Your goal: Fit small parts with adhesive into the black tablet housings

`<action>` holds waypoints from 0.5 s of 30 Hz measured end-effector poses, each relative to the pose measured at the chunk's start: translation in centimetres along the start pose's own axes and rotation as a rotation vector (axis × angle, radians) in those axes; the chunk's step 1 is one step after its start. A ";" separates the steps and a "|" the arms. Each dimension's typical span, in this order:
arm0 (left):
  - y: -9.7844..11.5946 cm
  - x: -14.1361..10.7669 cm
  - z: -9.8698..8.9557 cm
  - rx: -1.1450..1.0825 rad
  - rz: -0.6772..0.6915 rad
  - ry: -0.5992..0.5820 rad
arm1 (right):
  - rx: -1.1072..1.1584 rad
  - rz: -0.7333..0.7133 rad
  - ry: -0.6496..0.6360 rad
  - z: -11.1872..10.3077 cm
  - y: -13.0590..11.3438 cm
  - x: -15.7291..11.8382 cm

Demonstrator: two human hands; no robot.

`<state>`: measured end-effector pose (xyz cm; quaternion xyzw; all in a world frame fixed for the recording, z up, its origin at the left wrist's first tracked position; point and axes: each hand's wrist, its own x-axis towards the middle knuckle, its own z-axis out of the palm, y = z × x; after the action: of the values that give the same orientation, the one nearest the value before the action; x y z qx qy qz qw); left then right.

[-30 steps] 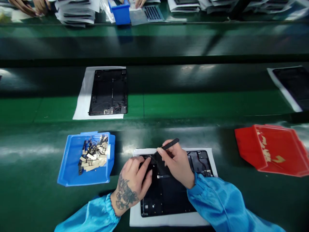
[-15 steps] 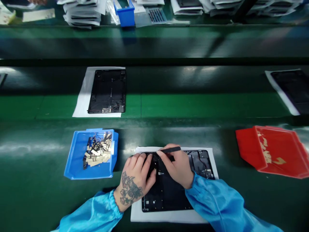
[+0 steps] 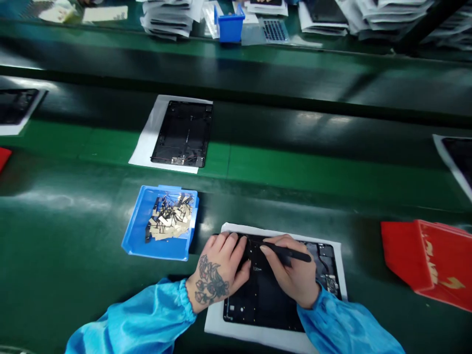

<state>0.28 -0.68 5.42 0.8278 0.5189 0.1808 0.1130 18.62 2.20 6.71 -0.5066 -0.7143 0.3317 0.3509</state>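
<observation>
A black tablet-like housing point(image 3: 273, 300) with small electronic parts lies on a white sheet point(image 3: 217, 322) in front of me. My left hand point(image 3: 217, 270) rests on its upper left part, fingers spread loosely with the tips at the top edge. My right hand point(image 3: 295, 270) pinches black tweezers point(image 3: 291, 252) between thumb and fingers, above the housing's upper middle. The tips of the tweezers are too dark to make out against the housing. To the left stands a blue bin point(image 3: 136, 236) holding thin wired parts with beige and black tabs point(image 3: 171, 216).
At the right is a red bin point(image 3: 401, 250) with pale scraps. Another black housing point(image 3: 184, 132) on white paper lies on the green belt point(image 3: 280, 162) ahead, with more at both sides. Paper stacks point(image 3: 169, 19) and a small blue box point(image 3: 230, 27) occupy the far shelf.
My view has turned left and tilted, so things appear further right. My right hand has moved slightly away from the left, and the tweezers now slant down to the right.
</observation>
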 end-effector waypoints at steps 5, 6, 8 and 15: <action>0.0 -0.2 0.0 0.000 -0.005 -0.015 | -0.055 -0.056 -0.004 0.2 0.1 0.1; -0.1 -0.2 0.1 -0.001 -0.007 -0.019 | -0.062 -0.069 0.022 0.2 0.2 0.1; -0.1 -0.2 0.1 -0.001 -0.011 -0.018 | -0.076 -0.068 0.080 0.3 0.5 -0.1; 0.0 -0.2 0.1 -0.008 -0.010 0.007 | 0.109 0.307 0.117 0.5 1.4 -0.4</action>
<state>0.22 -0.84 5.28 0.8241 0.5229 0.1850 0.1153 18.99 2.14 5.26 -0.6085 -0.5878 0.3898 0.3638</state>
